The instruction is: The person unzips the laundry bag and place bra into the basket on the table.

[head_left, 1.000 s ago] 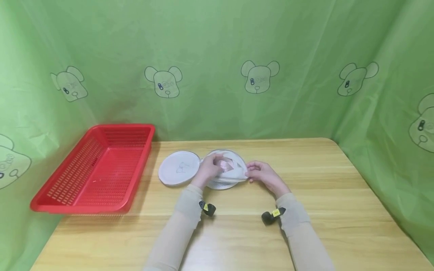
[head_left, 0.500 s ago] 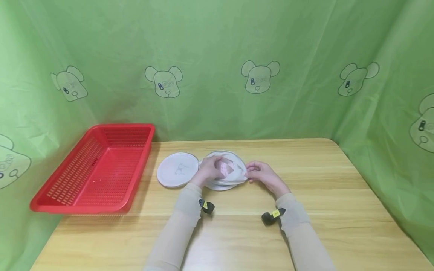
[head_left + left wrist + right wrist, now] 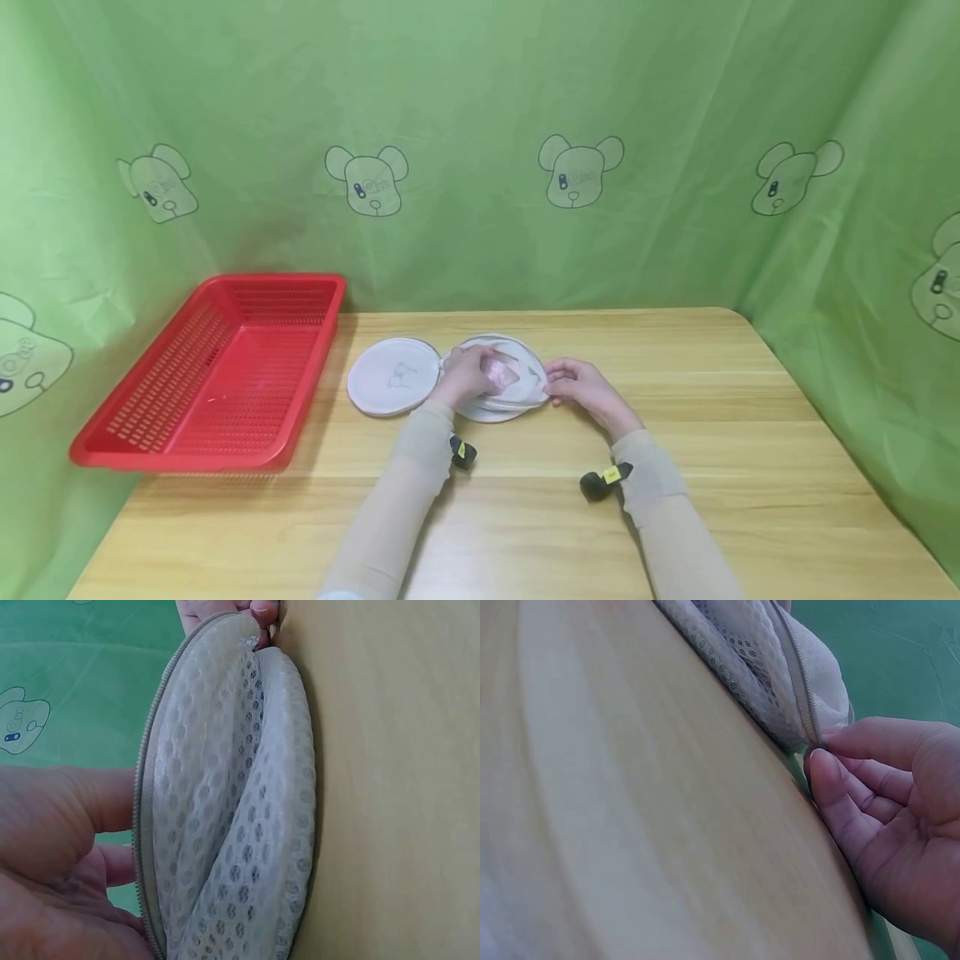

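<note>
A white mesh laundry bag (image 3: 528, 392) with a zipped rim lies on its side at the back middle of the table. Its round flap (image 3: 393, 377), marked with a small grey print, is folded out to the left. Pink cloth (image 3: 498, 373) shows in the bag's opening. My left hand (image 3: 465, 373) reaches over that opening beside the pink cloth. In the left wrist view its thumb and fingers pass behind the zipped rim (image 3: 142, 825), so the tips are hidden. At the bag's right end my right hand (image 3: 900, 817) pinches the edge near the zip between thumb and index finger.
A red plastic basket (image 3: 277, 450) with slotted walls stands at the left, partly over the table's edge. The wooden table (image 3: 675, 392) is bounded by a green curtain (image 3: 465, 250) with printed bear heads behind and at both sides.
My left hand has shifted slightly at the opening, and more of the pink cloth shows than a second ago. The flap slid a little left at first. My right hand stays in place.
</note>
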A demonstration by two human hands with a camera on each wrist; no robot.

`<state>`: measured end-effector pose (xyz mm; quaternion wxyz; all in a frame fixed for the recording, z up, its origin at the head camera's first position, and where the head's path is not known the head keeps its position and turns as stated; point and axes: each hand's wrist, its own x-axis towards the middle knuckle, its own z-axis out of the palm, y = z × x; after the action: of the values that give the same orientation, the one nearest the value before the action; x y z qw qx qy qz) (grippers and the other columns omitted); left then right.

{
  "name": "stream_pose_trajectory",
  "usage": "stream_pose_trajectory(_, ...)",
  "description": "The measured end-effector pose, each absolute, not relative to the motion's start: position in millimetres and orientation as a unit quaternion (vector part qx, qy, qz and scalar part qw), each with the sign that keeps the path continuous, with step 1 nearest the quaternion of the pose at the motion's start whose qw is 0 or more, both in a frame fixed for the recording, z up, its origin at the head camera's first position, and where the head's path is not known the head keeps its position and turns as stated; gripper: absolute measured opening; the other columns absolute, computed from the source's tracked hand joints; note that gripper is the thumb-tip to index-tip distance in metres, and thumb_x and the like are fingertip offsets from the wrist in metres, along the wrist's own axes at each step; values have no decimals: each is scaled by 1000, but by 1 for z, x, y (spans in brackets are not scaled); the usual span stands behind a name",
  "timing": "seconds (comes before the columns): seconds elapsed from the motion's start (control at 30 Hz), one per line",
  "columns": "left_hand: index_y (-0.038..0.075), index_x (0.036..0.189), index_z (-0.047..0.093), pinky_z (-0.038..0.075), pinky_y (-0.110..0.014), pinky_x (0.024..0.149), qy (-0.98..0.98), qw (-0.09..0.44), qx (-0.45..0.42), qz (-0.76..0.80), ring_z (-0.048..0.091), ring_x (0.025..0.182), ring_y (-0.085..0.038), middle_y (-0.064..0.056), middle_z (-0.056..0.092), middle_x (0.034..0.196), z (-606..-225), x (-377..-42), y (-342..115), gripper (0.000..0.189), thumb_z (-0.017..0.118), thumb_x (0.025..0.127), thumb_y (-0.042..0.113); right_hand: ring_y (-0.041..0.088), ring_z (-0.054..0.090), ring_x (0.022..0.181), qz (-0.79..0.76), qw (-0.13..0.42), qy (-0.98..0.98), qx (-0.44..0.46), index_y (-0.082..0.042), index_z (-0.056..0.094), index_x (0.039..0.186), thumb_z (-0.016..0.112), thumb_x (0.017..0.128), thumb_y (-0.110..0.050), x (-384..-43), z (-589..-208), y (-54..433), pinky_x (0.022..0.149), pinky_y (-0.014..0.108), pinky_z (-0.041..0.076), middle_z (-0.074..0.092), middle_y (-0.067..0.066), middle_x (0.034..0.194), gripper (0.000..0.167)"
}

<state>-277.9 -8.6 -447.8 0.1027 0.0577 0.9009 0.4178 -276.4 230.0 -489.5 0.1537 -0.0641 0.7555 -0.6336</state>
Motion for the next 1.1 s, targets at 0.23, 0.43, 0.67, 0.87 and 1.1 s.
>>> stream_pose_trajectory(0.23,11,129,60,23,-60,114,911,96,65,396,33,135,-47,-21,49,143,-446,-278,-5,58,79,74,12,9,61,77,-633,153,756,-63,16,46,124,63,83,5,-278,-491,231,68,22,55,62,2,93,46)
stream_pose_trajectory(0.43,6,128,61,28,-54,114,910,85,78,398,42,132,-42,-17,57,137,-448,-278,-7,54,77,76,11,9,61,77,-627,149,762,-57,16,46,124,62,83,6,-277,-490,231,67,21,55,62,3,93,46)
stream_pose_trajectory(0.67,5,122,63,38,-47,110,896,92,86,427,54,123,-35,-15,63,129,-450,-280,-14,47,75,78,11,10,61,78,-622,150,766,-60,16,47,124,61,83,7,-277,-491,229,67,21,55,62,3,91,45)
stream_pose_trajectory(0.87,5,120,64,44,-44,101,863,121,83,483,57,110,-29,-14,64,119,-449,-282,-22,44,74,78,9,10,60,76,-618,147,770,-60,16,48,124,61,82,6,-277,-490,229,67,21,55,62,2,90,45)
stream_pose_trajectory(1.1,3,111,65,42,-29,85,834,139,84,528,52,93,-19,-5,59,95,-450,-286,-29,36,74,77,5,11,60,76,-624,150,765,-58,15,48,124,60,82,7,-278,-490,229,66,21,55,63,1,90,44)
